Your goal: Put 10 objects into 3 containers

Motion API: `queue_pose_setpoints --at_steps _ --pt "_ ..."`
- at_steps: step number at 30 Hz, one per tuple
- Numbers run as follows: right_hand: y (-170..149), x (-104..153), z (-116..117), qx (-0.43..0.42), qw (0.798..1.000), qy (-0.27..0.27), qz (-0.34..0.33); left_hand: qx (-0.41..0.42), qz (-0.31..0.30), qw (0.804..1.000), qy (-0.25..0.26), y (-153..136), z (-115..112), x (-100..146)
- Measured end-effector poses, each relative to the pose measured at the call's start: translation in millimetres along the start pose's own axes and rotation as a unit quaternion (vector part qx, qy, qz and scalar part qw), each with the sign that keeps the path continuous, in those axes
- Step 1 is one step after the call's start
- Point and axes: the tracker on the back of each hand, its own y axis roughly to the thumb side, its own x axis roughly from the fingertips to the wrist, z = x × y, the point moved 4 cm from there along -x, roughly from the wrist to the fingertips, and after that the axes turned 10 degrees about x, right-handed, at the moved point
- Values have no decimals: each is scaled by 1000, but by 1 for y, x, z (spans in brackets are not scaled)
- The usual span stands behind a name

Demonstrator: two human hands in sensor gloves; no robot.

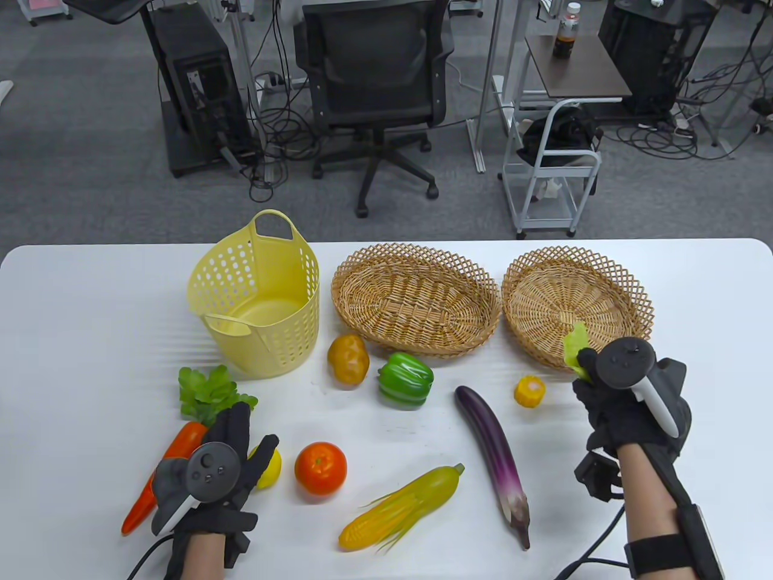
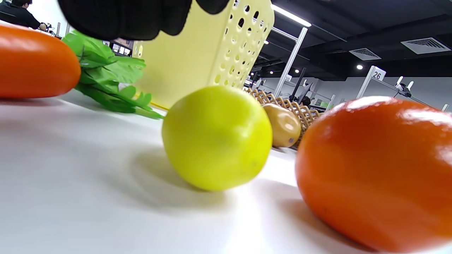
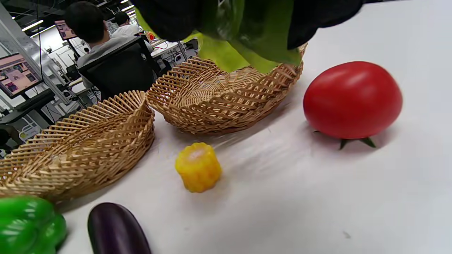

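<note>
My right hand [image 1: 584,364] grips a light green lettuce leaf [image 1: 575,345] just above the near rim of the right wicker basket [image 1: 604,260]; the leaf [image 3: 247,42] hangs from the fingers in the right wrist view. My left hand [image 1: 253,430] hovers open over the carrot [image 1: 158,483] and the lemon [image 1: 271,472], holding nothing. On the table lie leafy greens [image 1: 208,393], an orange [image 1: 320,469], a potato [image 1: 348,359], a green pepper [image 1: 406,379], an eggplant [image 1: 492,447], a corn cob [image 1: 398,510] and a corn piece [image 1: 529,391]. A red tomato [image 3: 353,100] shows only in the right wrist view.
A yellow plastic basket [image 1: 284,338] stands at the back left and a second wicker basket [image 1: 416,254] in the middle; both hold nothing. The lemon [image 2: 217,137] and orange [image 2: 374,173] lie close before my left wrist.
</note>
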Motion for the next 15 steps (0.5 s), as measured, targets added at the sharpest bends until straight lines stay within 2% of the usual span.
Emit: queue_pose_setpoints --at_steps 2,7,15 --pt "2 -13 -6 -26 1000 5 13 -4 -2 1000 4 0 1 1" --pt "5 -41 -14 -35 998 -24 51 -13 -7 1000 6 2 0 2" --pt "12 -79 3 -18 994 -50 97 -35 -20 999 10 10 0 5"
